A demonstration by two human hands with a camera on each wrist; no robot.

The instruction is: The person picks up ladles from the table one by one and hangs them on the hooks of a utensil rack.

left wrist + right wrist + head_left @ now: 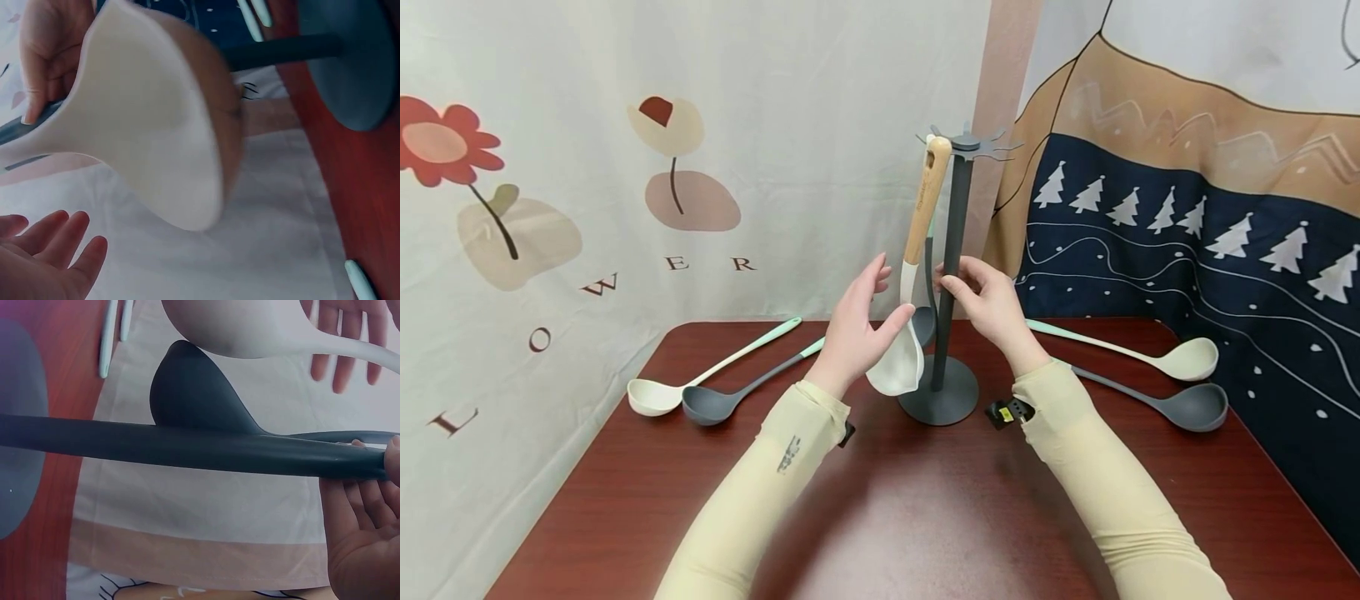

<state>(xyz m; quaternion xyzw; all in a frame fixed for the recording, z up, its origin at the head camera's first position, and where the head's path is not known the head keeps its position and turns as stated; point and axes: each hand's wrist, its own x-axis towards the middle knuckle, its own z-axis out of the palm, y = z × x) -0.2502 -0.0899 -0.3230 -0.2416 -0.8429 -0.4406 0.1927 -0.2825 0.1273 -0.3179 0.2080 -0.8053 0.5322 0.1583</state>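
Note:
A dark grey utensil stand (956, 233) rises from a round base, with several hooks fanning out at its top. From one hook hangs a white ladle (895, 368) with a wooden handle, its bowl turned toward the left. Behind it hangs a dark grey ladle (194, 394), mostly covered in the head view. My right hand (992, 300) grips the stand's pole about halfway up, thumb in front and fingers behind. Beside the white ladle my left hand (861, 329) is spread with fingers relaxed; the left wrist view shows a gap between its fingertips and the ladle.
On the left of the brown table (925, 517) lie a cream ladle (655, 397) and a grey ladle (711, 406). Another cream ladle (1195, 358) and grey ladle (1198, 408) lie on the right. Printed curtains (820, 167) hang close behind the table.

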